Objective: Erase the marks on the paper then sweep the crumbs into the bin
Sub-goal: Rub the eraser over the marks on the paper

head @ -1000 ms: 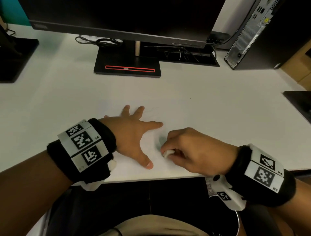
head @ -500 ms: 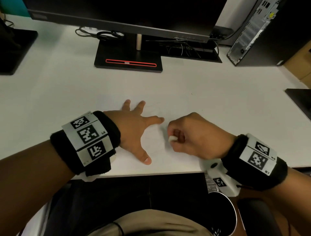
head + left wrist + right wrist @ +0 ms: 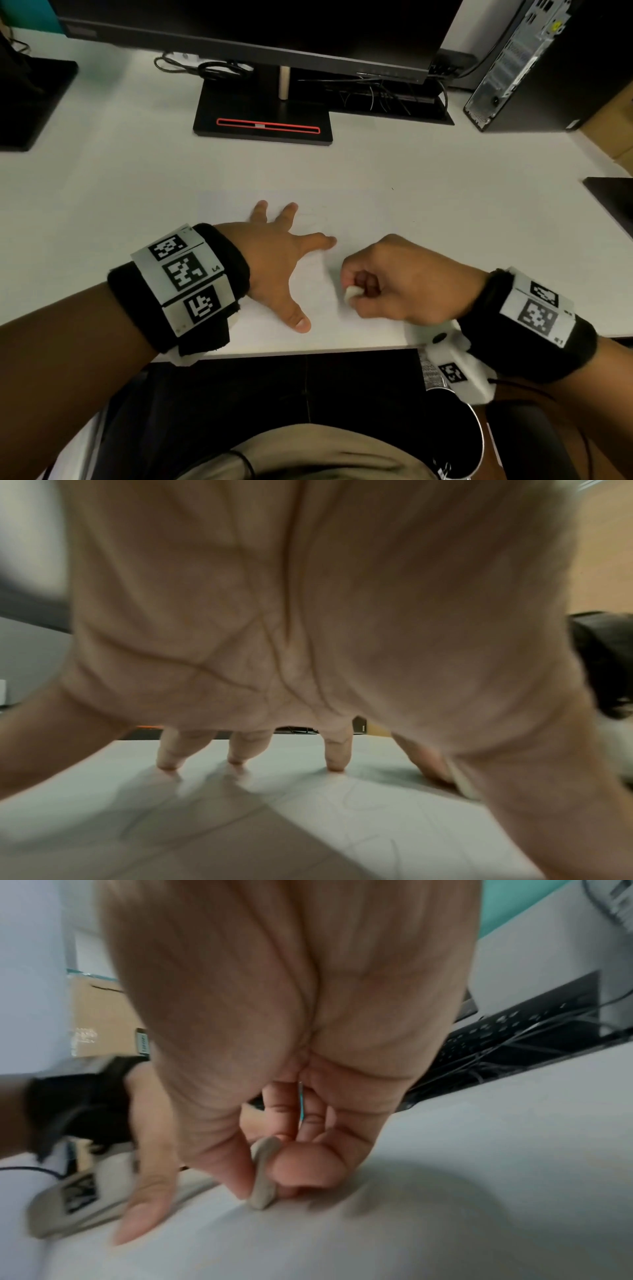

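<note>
The right hand (image 3: 407, 284) pinches the eraser (image 3: 353, 294) on the paper (image 3: 359, 219) at lower center; the left hand (image 3: 277, 260), fingers spread, pins the sheet. Rub with short, light strokes toward the faint marks (image 3: 369, 799) to avoid creasing.

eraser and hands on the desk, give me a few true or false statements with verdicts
1. The right hand pinches a small white eraser. True.
2. The left hand is curled into a fist. False: its fingers are spread, pressing flat on the paper.
3. The eraser touches the paper. True, as the right wrist view shows.
4. The left hand holds a pencil. False: it holds nothing.
5. The monitor stand sits beyond the hands. True.
</note>
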Available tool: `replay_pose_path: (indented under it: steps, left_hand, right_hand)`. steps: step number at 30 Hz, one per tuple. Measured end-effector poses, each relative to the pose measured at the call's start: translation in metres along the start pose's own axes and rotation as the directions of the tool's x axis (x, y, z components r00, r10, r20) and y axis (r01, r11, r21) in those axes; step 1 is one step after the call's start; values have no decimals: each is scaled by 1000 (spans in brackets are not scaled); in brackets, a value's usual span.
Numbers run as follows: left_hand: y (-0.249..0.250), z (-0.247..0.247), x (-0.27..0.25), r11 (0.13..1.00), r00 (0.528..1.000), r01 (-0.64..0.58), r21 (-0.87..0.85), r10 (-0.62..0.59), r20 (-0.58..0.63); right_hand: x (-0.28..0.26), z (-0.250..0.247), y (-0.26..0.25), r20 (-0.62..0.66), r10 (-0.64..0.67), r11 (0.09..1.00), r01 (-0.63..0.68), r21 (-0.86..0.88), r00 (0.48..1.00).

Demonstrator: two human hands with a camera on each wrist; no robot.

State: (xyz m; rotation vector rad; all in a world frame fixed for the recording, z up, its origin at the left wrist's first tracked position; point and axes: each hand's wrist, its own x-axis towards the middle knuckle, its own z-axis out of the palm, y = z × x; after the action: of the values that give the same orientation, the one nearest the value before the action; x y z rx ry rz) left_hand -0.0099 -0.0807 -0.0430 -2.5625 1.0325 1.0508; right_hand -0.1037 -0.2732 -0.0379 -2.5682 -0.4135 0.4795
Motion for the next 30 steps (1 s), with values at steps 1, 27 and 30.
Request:
replay_pose_path:
  steps: [1,27,30]
  left_hand:
    - [0,-1,0,1000,1000,0,-4,0,2]
    - [1,0,-1,1000,1000,-3,-3,3,19]
    - [1,0,0,1000,1000,-11,0,11,18]
  right_hand:
    - [2,-3,4,-33,22,1000,-22,-2,999]
    - [13,-10,11,-28,29,1000,-29,8,999]
    - [17,-5,2,-37,-37,999,36,-27,999]
